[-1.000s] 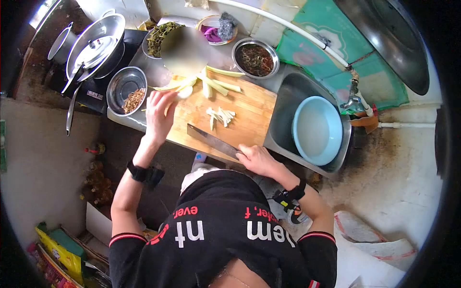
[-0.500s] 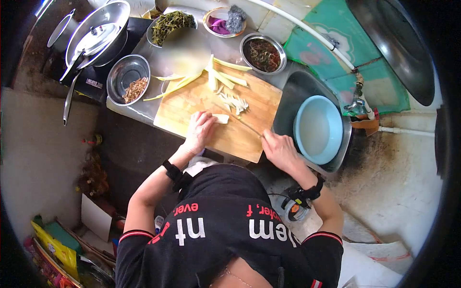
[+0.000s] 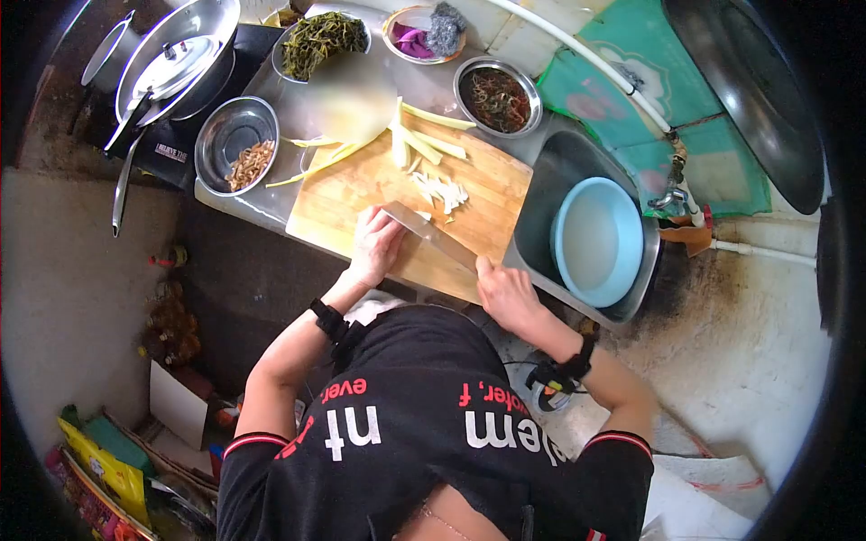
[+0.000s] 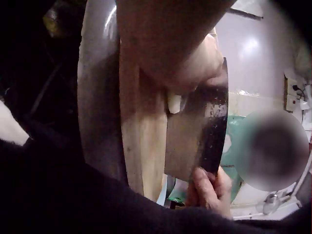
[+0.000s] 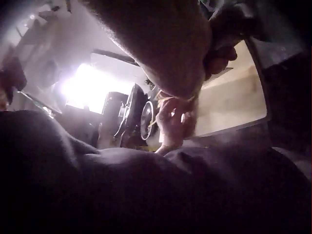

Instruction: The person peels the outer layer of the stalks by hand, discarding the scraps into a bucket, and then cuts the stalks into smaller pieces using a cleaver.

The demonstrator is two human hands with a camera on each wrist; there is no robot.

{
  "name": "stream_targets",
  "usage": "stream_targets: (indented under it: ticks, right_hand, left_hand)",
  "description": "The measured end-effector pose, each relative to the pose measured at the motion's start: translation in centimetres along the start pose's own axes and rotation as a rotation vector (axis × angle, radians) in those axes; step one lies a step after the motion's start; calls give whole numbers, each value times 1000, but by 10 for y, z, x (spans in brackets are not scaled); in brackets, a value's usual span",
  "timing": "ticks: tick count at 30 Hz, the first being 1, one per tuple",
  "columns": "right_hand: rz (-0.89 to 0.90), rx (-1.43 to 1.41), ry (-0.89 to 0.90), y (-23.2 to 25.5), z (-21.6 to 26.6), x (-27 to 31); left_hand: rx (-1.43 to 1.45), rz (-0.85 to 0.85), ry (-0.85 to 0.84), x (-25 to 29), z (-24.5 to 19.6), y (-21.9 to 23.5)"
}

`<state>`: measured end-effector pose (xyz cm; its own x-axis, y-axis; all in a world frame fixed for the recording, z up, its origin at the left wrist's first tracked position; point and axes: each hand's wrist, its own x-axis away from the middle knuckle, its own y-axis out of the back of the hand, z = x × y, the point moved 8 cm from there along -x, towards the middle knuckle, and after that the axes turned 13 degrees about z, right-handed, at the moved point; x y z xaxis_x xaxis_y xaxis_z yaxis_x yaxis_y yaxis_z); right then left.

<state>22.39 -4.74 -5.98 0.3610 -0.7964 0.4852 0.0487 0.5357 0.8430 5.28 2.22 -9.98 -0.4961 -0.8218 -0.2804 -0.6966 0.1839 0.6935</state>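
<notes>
My right hand (image 3: 507, 293) grips a cleaver (image 3: 431, 236) by its handle. The broad blade slants across the near part of a wooden cutting board (image 3: 338, 203), its far end right at my left fingertips. With curled fingers my left hand (image 3: 374, 248) holds a short pale stalk piece (image 4: 174, 102) on the board; the blade and fingers hide most of it. Just beyond the blade lies a small pile of pale cut strips (image 3: 439, 190). Longer yellow-green stalks (image 3: 415, 140) lie across the board's far edge.
Left of the board stands a metal bowl (image 3: 218, 135) with brown shreds. Behind are a bowl of dark greens (image 3: 325, 43), a bowl with purple pieces (image 3: 411, 41) and a bowl of dark strands (image 3: 497, 97). A blue basin (image 3: 597, 242) sits in the sink at right.
My left hand has come from the board's left side to its near middle with a pale stalk piece. The cleaver has moved up to that hand, its blade face now turned into view.
</notes>
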Motion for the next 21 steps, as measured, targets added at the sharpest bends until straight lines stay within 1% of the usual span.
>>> stream_targets:
  ticks: [1,3,5,6,7,9,10,12,14,18,21]
  right_hand:
    - [-21,-44,18,-4,-5,-10]
    - [-51,-83,40,-1,-12,-21]
    - [-135,-149,16,11,-15,-17]
    - [-174,-155,29,25,-9,-11]
    - [-173,-154,30,31,-6,-5]
    - [-42,-86,21,26,4,6]
    - [-11,-55,15,27,10,12]
    - [-7,-52,-3,23,10,15]
    - [7,-57,-16,14,9,14]
    - [-36,-155,11,-4,-1,-13]
    - [-81,-226,-2,2,-10,-25]
  left_hand:
    - [0,1,-1,0,0,-2]
    - [-3,-70,-46,1,0,0]
    - [3,-58,-48,6,2,-2]
    - [11,-64,-50,3,4,-2]
    - [12,-66,-48,2,3,-1]
    - [14,-23,-22,2,2,-1]
    - [18,-21,-27,0,1,0]
    - [1,-41,-53,0,-4,4]
    - [7,-32,-44,0,-5,5]
    - [16,-1,-46,0,-2,1]
    - [18,-36,-73,4,-3,3]
